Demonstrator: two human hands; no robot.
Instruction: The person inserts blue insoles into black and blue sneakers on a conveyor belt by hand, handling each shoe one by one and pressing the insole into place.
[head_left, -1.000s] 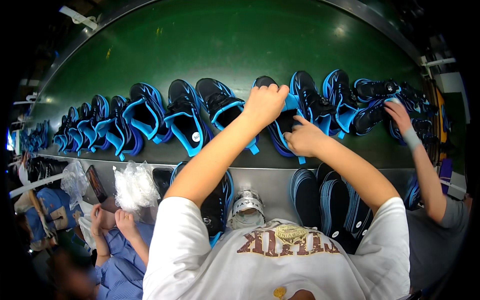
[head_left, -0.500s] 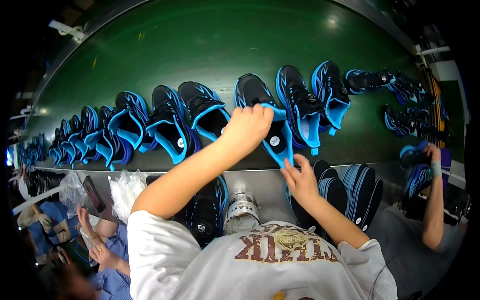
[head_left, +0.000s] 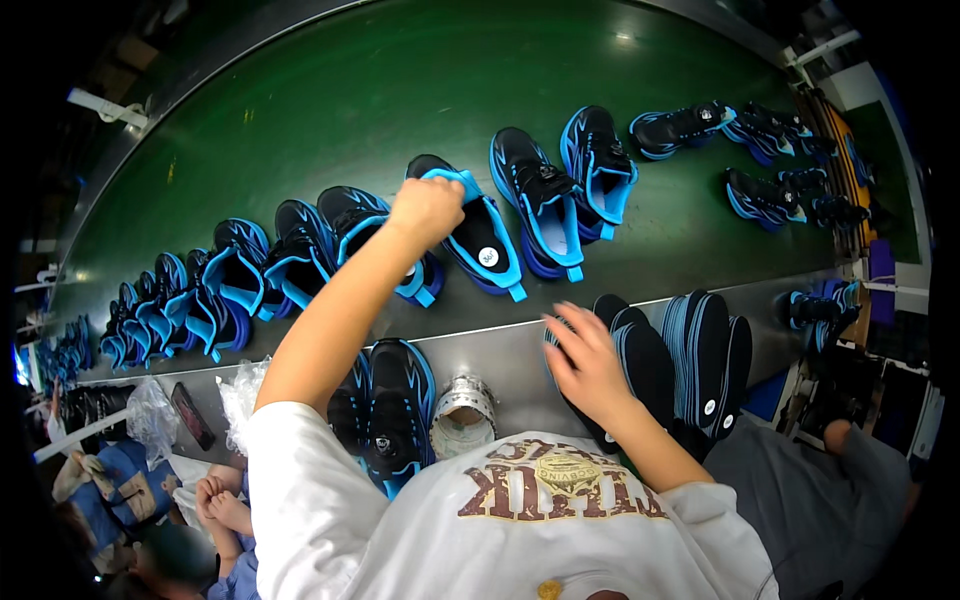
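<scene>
My left hand (head_left: pixel 427 210) is closed on the light-blue-lined tongue of a black and blue sneaker (head_left: pixel 503 264), holding it up and forward. The sneaker rests on the green work surface, heel toward me, and a round white sticker shows on the dark footbed inside. My right hand (head_left: pixel 592 368) is open and apart from the sneaker, fingers spread, just over the left edge of a stack of black and blue insoles (head_left: pixel 648 365). Close by on the right of the sneaker stands another sneaker (head_left: pixel 540 195).
Several more sneakers (head_left: pixel 240 265) line up to the left; others (head_left: pixel 680 130) lie far right. A second insole stack (head_left: pixel 694 350), a tape roll (head_left: pixel 464 415) and a pair of sneakers (head_left: pixel 400 410) sit on the metal ledge (head_left: pixel 520 375). Co-workers sit on both sides.
My right hand has let go of the sneaker's heel and drawn back toward the insoles. My left hand still holds the tongue. The view has shifted; the right-hand co-worker's arm has left the shoes.
</scene>
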